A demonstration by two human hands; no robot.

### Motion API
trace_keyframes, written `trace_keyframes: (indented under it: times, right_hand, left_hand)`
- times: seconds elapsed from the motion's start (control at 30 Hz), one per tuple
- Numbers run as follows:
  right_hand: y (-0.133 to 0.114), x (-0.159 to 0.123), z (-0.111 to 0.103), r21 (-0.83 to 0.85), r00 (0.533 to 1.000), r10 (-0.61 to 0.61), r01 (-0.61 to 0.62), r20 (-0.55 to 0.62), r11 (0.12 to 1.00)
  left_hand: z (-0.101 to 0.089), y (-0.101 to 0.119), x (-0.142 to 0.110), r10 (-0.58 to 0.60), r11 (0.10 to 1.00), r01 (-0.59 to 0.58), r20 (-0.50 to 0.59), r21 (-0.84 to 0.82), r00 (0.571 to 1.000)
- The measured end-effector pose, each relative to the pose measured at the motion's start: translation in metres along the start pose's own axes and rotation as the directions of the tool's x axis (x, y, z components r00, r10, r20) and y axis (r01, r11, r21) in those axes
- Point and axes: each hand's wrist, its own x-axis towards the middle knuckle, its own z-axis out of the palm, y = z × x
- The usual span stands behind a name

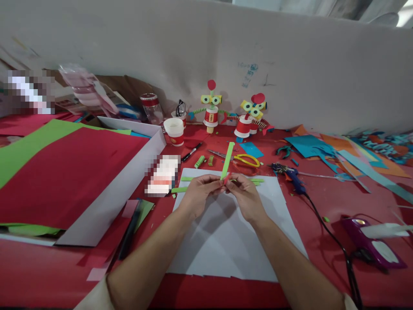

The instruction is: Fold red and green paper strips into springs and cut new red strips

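Both hands meet over a white paper sheet (222,241) on the red table. Between the fingertips of my left hand (203,189) is the lower end of a light green paper strip (228,159), which points up and away. My right hand (245,196) pinches a small red paper piece (227,177) at the base of that strip. Fingers partly cover where the two pieces meet, so I cannot tell whether they are joined. More green strips (179,190) lie on the sheet behind the hands.
Scissors (247,160), folded green paper springs (200,162) and a pen (192,151) lie beyond. Right, a glue gun (292,176) trails its cord past a purple power strip (374,241). Left stands a box (129,202) of coloured paper. Paper-cup figures (211,114) stand behind.
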Motion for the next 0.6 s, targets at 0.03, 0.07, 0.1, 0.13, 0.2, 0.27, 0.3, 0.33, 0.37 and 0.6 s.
trace_keyframes:
  times: [0.03, 0.07, 0.1, 0.13, 0.2, 0.27, 0.3, 0.33, 0.37, 0.6]
  right_hand:
    - [0.0001, 0.0001, 0.0001, 0.0, 1.0, 0.012, -0.012, 0.001, 1.0]
    - [0.0004, 0.0001, 0.0002, -0.001, 1.0, 0.014, -0.014, 0.003, 1.0]
    - [0.0008, 0.0001, 0.0001, -0.007, 1.0, 0.012, -0.012, 0.003, 1.0]
    - [0.0013, 0.0002, -0.0001, -0.018, 1.0, 0.008, -0.008, 0.002, 1.0]
    - [0.0024, 0.0004, -0.0008, -0.042, 1.0, 0.003, -0.003, -0.008, 0.999]
    - [0.0034, 0.0007, -0.0012, -0.052, 1.0, 0.0, -0.001, -0.022, 0.999]
    - [0.0036, 0.0008, -0.0011, -0.056, 1.0, -0.004, 0.002, -0.03, 0.998]
    - [0.0036, 0.0008, -0.0008, -0.06, 0.999, -0.009, 0.007, -0.04, 0.998]
    - [0.0033, 0.0007, -0.0001, -0.065, 0.999, -0.017, 0.013, -0.052, 0.998]
    - [0.0011, -0.0026, 0.0054, -0.035, 0.996, -0.033, 0.03, -0.078, 0.999]
  left_hand:
    - [0.0006, 0.0, -0.0007, 0.009, 1.0, -0.009, -0.002, 0.012, 1.0]
    - [0.0012, 0.0001, -0.0014, 0.014, 1.0, -0.014, -0.006, 0.021, 1.0]
    - [0.0018, 0.0003, -0.0019, 0.018, 0.999, -0.018, -0.011, 0.028, 1.0]
    - [0.0024, 0.0006, -0.0024, 0.021, 0.999, -0.021, -0.017, 0.031, 1.0]
    - [0.0033, 0.0011, -0.0027, 0.025, 0.999, -0.024, -0.024, 0.031, 0.999]
    - [0.0042, 0.0011, -0.0023, 0.031, 0.999, -0.031, -0.02, 0.032, 0.999]
    - [0.0045, 0.0009, -0.002, 0.035, 0.999, -0.035, -0.016, 0.035, 0.999]
    - [0.0049, 0.0006, -0.0016, 0.041, 0.998, -0.041, -0.012, 0.039, 0.999]
    - [0.0052, 0.0001, -0.0012, 0.048, 0.998, -0.047, -0.009, 0.044, 0.999]
    - [0.0089, 0.0001, -0.0034, 0.084, 0.995, -0.083, -0.009, 0.06, 0.996]
